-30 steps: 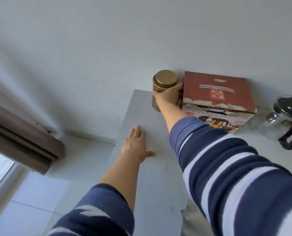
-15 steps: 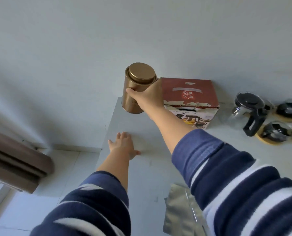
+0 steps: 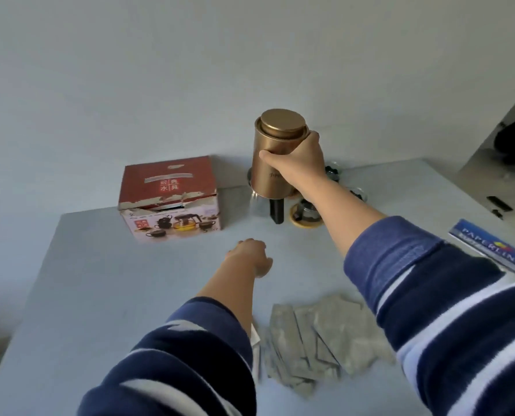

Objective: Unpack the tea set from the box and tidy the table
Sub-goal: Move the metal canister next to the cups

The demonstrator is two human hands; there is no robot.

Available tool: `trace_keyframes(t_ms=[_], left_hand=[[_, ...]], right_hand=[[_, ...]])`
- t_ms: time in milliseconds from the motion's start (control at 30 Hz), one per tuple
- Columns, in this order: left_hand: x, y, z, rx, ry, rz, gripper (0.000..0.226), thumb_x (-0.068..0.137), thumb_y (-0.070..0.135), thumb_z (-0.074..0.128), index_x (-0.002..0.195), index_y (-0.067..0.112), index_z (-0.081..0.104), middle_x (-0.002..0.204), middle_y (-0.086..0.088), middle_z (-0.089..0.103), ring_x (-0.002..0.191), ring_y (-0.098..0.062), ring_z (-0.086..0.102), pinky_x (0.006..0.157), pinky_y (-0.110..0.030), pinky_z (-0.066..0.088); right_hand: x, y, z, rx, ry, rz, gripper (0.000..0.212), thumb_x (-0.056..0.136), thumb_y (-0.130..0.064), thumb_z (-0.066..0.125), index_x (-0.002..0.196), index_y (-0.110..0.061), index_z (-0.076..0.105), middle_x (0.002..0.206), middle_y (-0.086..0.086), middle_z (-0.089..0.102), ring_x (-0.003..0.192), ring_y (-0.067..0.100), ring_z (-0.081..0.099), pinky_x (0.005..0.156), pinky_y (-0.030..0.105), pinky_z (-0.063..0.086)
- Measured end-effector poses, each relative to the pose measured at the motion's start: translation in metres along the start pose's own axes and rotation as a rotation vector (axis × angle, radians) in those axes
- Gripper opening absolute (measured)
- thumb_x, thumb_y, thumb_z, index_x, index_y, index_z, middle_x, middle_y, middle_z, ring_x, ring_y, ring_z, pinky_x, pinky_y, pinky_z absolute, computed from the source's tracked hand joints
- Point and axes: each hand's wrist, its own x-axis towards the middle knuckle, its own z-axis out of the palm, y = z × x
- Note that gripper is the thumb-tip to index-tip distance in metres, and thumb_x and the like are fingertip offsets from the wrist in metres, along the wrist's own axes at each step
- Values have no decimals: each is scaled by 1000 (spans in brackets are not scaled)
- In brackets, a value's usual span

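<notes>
Head view, right grip (image 3: 295,162): grasps the gold tin (image 3: 275,154) around its side, held in the air above the counter (image 3: 100,295), in front of the glass teapot (image 3: 268,205).
Left grip (image 3: 250,256): low over the counter, fingers curled; I cannot tell if clenched.
Box (image 3: 169,199): stands near the wall, left of the tin.
Silver pouches (image 3: 319,337): lie near the sleeves.
</notes>
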Motion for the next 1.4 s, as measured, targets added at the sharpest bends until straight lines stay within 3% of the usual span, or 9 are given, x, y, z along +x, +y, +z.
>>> trace_keyframes(t_ms=[200, 400, 533, 633, 767, 900, 967, 1300, 1400], left_hand=[[46, 127, 43, -92, -4, 101, 57, 98, 36, 46, 150, 19, 30, 155, -3, 29, 141, -25, 29, 112, -44, 33], [96, 183, 86, -94, 145, 153, 58, 99, 35, 42, 152, 17, 24, 160, 0, 20, 148, -20, 17, 120, -37, 19], [119, 189, 109, 19, 295, 158, 61, 100, 41, 32, 154, 18, 17, 162, 1, 14, 149, -17, 8, 120, -34, 3], [128, 185, 121, 37, 405, 159, 68, 92, 49, 19, 152, 18, 24, 160, 0, 22, 149, -18, 15, 118, -31, -4], [135, 181, 128, 22, 489, 158, 67, 89, 51, 29, 146, 18, 39, 154, 0, 36, 145, -18, 28, 118, -31, 4], [135, 183, 128, 25, 504, 147, 63, 89, 50, 36, 143, 19, 43, 153, 2, 37, 145, -15, 29, 119, -37, 16], [135, 183, 127, 17, 504, 143, 61, 88, 49, 41, 141, 18, 46, 152, 3, 39, 143, -15, 31, 118, -37, 19], [135, 182, 128, 43, 502, 116, 61, 88, 52, 42, 141, 22, 44, 153, 6, 37, 144, -12, 30, 119, -31, 12], [135, 182, 129, 51, 501, 117, 61, 88, 52, 40, 141, 23, 43, 153, 6, 36, 144, -12, 29, 119, -31, 12]], right_hand=[[66, 87, -104, -57, 32, 87, 86, 58, -43, 82, 127, -17, 36, 128, 1, 51, 114, 22, 55, 94, 43, 50], [134, 163, -161, -67, 67, 138, 86, 61, -38, 83, 129, -15, 36, 131, 1, 52, 117, 22, 54, 93, 38, 48], [181, 194, -171, -73, 68, 153, 87, 62, -37, 83, 131, -15, 35, 132, 1, 51, 117, 22, 54, 93, 35, 47], [212, 211, -165, -76, 35, 153, 87, 63, -35, 83, 132, -14, 34, 133, 1, 51, 118, 22, 53, 94, 33, 46], [240, 231, -148, -57, 8, 172, 90, 63, -34, 83, 135, -14, 33, 135, 3, 50, 121, 23, 53, 98, 35, 47], [257, 248, -137, -31, -11, 182, 88, 65, -31, 83, 135, -12, 33, 136, 3, 50, 121, 21, 52, 88, 26, 45], [264, 253, -133, -29, -22, 186, 88, 64, -31, 83, 135, -12, 33, 136, 3, 50, 121, 21, 52, 95, 29, 46], [284, 264, -118, 32, -45, 196, 91, 66, -27, 80, 140, -15, 28, 138, 2, 48, 124, 21, 51, 104, 35, 43], [281, 265, -120, 54, -72, 232, 104, 66, -27, 81, 148, -16, 17, 144, 2, 43, 130, 21, 47, 109, 37, 39]])
